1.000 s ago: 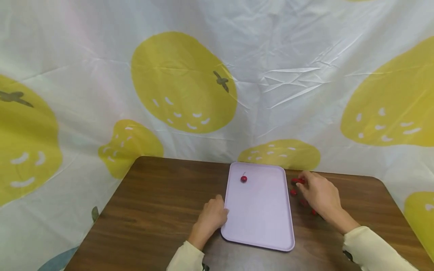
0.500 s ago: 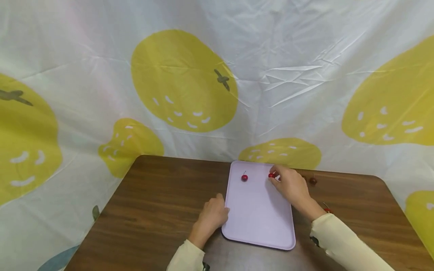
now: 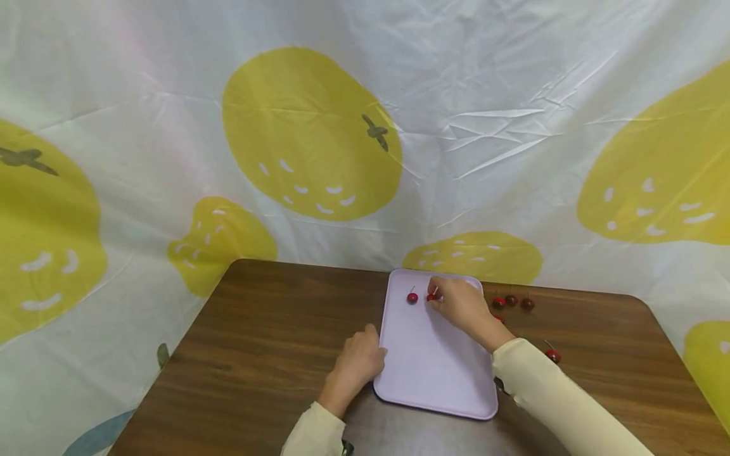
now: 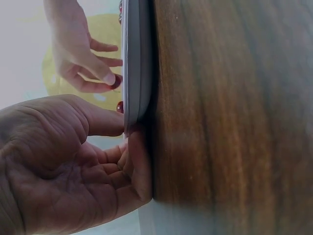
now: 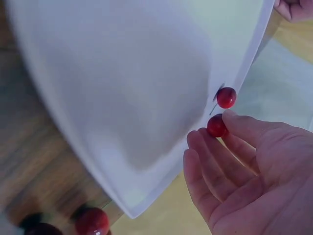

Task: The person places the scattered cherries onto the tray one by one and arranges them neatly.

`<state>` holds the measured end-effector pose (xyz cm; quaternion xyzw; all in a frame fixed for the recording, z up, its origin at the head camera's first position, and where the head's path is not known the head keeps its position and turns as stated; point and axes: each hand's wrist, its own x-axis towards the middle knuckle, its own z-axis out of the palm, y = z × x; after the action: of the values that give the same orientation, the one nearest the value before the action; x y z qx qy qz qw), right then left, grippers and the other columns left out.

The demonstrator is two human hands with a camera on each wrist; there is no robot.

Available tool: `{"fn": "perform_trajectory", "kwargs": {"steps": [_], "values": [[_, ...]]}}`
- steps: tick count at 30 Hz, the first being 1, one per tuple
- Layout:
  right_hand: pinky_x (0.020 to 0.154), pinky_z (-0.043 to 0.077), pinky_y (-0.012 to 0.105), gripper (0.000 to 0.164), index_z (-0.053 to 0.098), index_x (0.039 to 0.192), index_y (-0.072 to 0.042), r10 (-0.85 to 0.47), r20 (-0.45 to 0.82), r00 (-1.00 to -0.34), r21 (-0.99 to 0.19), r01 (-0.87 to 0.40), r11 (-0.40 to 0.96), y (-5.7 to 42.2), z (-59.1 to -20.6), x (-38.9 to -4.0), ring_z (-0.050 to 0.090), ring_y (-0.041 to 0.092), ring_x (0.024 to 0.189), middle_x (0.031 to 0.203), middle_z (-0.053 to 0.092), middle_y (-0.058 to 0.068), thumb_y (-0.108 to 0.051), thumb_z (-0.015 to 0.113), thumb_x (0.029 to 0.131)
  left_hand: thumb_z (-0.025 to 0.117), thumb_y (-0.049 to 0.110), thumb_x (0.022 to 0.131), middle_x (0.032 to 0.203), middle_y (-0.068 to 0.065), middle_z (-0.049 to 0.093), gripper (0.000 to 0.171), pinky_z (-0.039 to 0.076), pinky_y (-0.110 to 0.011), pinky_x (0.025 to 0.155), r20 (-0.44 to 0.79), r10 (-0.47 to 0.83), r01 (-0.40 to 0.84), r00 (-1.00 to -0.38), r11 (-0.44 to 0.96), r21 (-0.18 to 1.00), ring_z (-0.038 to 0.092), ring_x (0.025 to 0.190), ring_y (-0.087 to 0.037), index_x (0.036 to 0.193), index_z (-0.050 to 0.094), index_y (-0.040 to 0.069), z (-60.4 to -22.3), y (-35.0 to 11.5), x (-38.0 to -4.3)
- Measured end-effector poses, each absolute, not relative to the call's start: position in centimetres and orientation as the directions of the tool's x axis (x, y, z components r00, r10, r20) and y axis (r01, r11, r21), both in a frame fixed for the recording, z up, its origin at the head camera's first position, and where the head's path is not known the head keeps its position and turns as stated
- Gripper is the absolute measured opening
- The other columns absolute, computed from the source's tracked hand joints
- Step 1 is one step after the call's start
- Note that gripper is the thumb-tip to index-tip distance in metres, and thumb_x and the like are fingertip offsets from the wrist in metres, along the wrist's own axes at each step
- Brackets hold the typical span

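A lilac tray (image 3: 428, 367) lies on the wooden table, with one red cherry (image 3: 412, 297) near its far left corner, stem up. My right hand (image 3: 463, 307) is over the far part of the tray, just right of that cherry. Between its thumb and index finger it pinches a second cherry (image 5: 216, 126); the other fingers extend loosely in the right wrist view. At the tray's left long side my left hand (image 3: 355, 361) grips the rim, thumb (image 4: 105, 121) on top and curled fingers (image 4: 139, 166) at the underside.
Right of the tray, several cherries lie on the table (image 3: 285, 316): a cluster near the far edge, including a dark cherry (image 3: 528, 304), and one cherry (image 3: 552, 355) nearer me. A white curtain (image 3: 445, 158) printed with yellow fruit hangs behind the table's far edge.
My right hand has gone from the cherries on the table leftward over the tray, carrying a cherry beside the first one. My left hand has kept its place at the rim.
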<state>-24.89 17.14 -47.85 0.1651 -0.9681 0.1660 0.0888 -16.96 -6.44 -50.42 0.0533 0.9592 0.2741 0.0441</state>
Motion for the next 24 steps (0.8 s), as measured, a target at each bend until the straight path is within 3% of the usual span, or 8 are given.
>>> {"fn": "perform_trajectory", "kwargs": {"steps": [10, 24], "values": [[0.060, 0.052, 0.039, 0.013, 0.073, 0.098, -0.014, -0.284, 0.153, -0.947, -0.277, -0.317, 0.907, 15.9, -47.9, -25.7, 0.070, 0.022, 0.075, 0.089, 0.078, 0.004, -0.016, 0.082, 0.089, 0.074, 0.016, 0.096, 0.105, -0.032, 0.072, 0.033, 0.058, -0.060, 0.085, -0.053, 0.124, 0.077, -0.991, 0.846, 0.528, 0.072, 0.098, -0.052, 0.113, 0.060, -0.008, -50.5, -6.5, -16.9], [0.056, 0.051, 0.040, 0.011, 0.075, 0.094, -0.019, -0.284, 0.159, -0.945, -0.226, -0.315, 0.922, 15.6, -48.2, -26.0, 0.068, 0.021, 0.071, 0.083, 0.077, 0.000, -0.015, 0.083, 0.088, 0.074, 0.015, 0.096, 0.101, -0.032, 0.071, 0.031, 0.058, -0.060, 0.082, -0.053, 0.126, 0.078, -0.991, 0.839, 0.539, 0.072, 0.096, -0.051, 0.111, 0.059, -0.008, -50.2, -6.5, -16.8]]}}
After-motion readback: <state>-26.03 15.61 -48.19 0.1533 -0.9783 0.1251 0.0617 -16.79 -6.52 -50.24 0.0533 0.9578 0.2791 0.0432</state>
